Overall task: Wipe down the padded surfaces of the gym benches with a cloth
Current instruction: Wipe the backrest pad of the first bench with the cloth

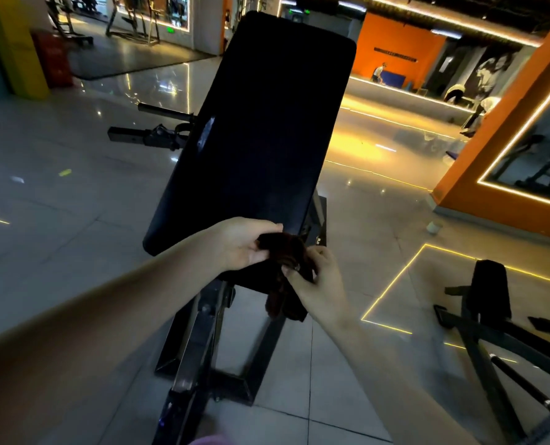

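A long black padded bench back (260, 133) slopes up and away from me in the middle of the view. Below its near end is a smaller dark seat pad (251, 277), mostly covered by my hands. A dark brown cloth (286, 271) hangs bunched between my hands just in front of the pad's near edge. My left hand (241, 242) grips the cloth's upper end. My right hand (318, 277) pinches its right side, and the loose end dangles below.
The bench's black steel frame (222, 354) stands on a glossy tiled floor. Another black padded machine (488, 293) sits low at the right. An orange mirrored wall (460, 200) rises at the right, and a weight bar holder (145, 136) juts out left of the bench.
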A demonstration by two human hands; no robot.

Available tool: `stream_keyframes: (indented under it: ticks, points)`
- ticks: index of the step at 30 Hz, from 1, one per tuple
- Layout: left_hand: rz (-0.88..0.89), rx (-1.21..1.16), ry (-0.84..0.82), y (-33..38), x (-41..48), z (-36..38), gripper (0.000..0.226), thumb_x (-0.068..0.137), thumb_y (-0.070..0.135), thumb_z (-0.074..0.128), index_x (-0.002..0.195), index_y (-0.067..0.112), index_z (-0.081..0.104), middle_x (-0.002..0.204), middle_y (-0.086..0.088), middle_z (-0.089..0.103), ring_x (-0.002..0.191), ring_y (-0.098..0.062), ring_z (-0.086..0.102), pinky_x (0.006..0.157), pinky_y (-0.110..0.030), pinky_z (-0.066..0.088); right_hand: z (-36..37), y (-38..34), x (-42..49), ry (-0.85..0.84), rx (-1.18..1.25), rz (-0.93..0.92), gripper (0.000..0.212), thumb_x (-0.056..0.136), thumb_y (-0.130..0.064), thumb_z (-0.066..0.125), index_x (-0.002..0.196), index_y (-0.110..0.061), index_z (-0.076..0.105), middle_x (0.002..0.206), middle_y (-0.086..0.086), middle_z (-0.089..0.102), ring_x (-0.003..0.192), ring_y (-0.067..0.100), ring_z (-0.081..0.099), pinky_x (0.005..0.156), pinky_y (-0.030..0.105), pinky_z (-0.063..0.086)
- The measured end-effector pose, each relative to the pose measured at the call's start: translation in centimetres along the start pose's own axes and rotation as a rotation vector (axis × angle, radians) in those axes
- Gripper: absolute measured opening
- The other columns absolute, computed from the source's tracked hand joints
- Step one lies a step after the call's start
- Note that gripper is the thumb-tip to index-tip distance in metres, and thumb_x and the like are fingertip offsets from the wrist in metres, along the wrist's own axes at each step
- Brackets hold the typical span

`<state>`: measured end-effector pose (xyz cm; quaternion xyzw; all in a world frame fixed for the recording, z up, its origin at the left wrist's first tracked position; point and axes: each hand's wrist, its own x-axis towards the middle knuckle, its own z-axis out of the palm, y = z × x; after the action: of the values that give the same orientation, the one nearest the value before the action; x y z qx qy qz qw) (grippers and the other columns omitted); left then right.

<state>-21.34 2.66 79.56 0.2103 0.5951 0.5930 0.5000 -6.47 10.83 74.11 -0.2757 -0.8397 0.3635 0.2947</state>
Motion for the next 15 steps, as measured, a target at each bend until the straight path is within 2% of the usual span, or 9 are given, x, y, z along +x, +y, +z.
stream_keyframes:
  ticks: [2, 4, 5, 7, 9, 10, 12, 14, 15]
  points:
    - [-0.032, -0.189, 0.046, -0.3, 1.5, 0.2, 0.016, 0.095, 0.008, 0.058, 0.108, 0.0, 0.063, 0.126, -0.02, 0.062, 0.118, -0.029, 0.06, 0.091, -0.034, 0.055, -0.4, 0.8, 1.5, -0.055, 0.121, 0.121, 0.01, 0.087, -0.016, 0.068, 0.089, -0.007, 0.066, 0.094, 0.004, 0.061, 0.087, 0.007, 0.061, 0.079, 0.014, 0.047]
    - [-0.025, -0.312, 0.012, -0.4, 3.1, 0.7, 0.029, 0.096, 0.006, 0.057, 0.122, -0.006, 0.058, 0.125, -0.023, 0.061, 0.115, -0.027, 0.061, 0.081, -0.027, 0.058, -0.8, 0.9, 3.3, -0.057, 0.302, 0.255, 0.006, 0.09, -0.011, 0.064, 0.085, -0.009, 0.067, 0.086, 0.01, 0.069, 0.083, 0.027, 0.068, 0.082, 0.039, 0.054]
    - [-0.004, -0.35, 0.001, -0.2, 3.7, 1.1, 0.029, 0.096, 0.004, 0.056, 0.122, -0.008, 0.056, 0.125, -0.025, 0.06, 0.115, -0.028, 0.061, 0.083, -0.027, 0.057, -1.0, 1.0, 4.3, -0.038, 0.351, 0.282, 0.009, 0.09, -0.008, 0.063, 0.085, -0.014, 0.067, 0.085, 0.008, 0.071, 0.082, 0.025, 0.069, 0.081, 0.042, 0.055]
    - [0.02, -0.398, -0.01, 0.4, 5.1, 1.3, 0.02, 0.096, 0.0, 0.054, 0.114, -0.008, 0.054, 0.122, -0.03, 0.056, 0.109, -0.03, 0.062, 0.09, -0.033, 0.054, -1.4, 1.1, 6.3, -0.008, 0.408, 0.263, 0.018, 0.089, -0.008, 0.065, 0.089, -0.026, 0.064, 0.09, 0.001, 0.071, 0.086, 0.017, 0.069, 0.082, 0.036, 0.057]
    - [0.065, -0.3, -0.008, 1.4, 6.6, 0.9, 0.027, 0.096, 0.002, 0.054, 0.121, -0.006, 0.049, 0.12, -0.025, 0.056, 0.101, -0.027, 0.064, 0.09, -0.035, 0.052, -1.6, 1.3, 8.4, 0.009, 0.467, 0.246, 0.018, 0.087, -0.012, 0.069, 0.091, -0.029, 0.064, 0.092, 0.0, 0.072, 0.09, 0.017, 0.069, 0.084, 0.034, 0.057]
    - [0.114, -0.138, 0.001, 1.8, 7.5, 0.4, 0.037, 0.096, 0.007, 0.057, 0.129, -0.003, 0.046, 0.124, -0.022, 0.056, 0.103, -0.026, 0.064, 0.09, -0.036, 0.053, -1.5, 1.6, 9.5, 0.02, 0.503, 0.263, 0.014, 0.087, -0.013, 0.07, 0.091, -0.026, 0.065, 0.092, 0.001, 0.072, 0.091, 0.02, 0.07, 0.084, 0.037, 0.057]
    - [0.27, 0.482, 0.106, 2.4, 9.7, -1.2, 0.067, 0.089, 0.025, 0.069, 0.145, 0.009, 0.035, 0.14, -0.014, 0.047, 0.12, -0.027, 0.056, 0.098, -0.039, 0.049, -1.2, 2.3, 12.0, 0.108, 0.518, 0.262, 0.01, 0.087, -0.013, 0.069, 0.089, -0.023, 0.067, 0.091, 0.003, 0.072, 0.093, 0.025, 0.069, 0.087, 0.039, 0.056]
    - [0.365, 1.227, 0.172, 3.2, 11.9, -3.0, 0.107, 0.076, 0.044, 0.078, 0.155, 0.019, 0.01, 0.161, -0.012, 0.009, 0.146, -0.033, 0.018, 0.115, -0.052, 0.027, -0.8, 2.9, 15.2, 0.219, 0.356, 0.136, 0.01, 0.086, -0.016, 0.067, 0.083, -0.025, 0.063, 0.091, 0.005, 0.068, 0.093, 0.026, 0.065, 0.082, 0.032, 0.053]
    - [0.346, 1.507, 0.159, 3.4, 12.9, -3.7, 0.125, 0.07, 0.049, 0.081, 0.155, 0.022, -0.007, 0.161, -0.01, -0.015, 0.149, -0.032, -0.005, 0.118, -0.058, 0.012, -0.5, 3.2, 16.9, 0.252, 0.19, 0.027, 0.01, 0.086, -0.018, 0.067, 0.08, -0.023, 0.061, 0.091, 0.006, 0.064, 0.092, 0.025, 0.063, 0.076, 0.026, 0.049]
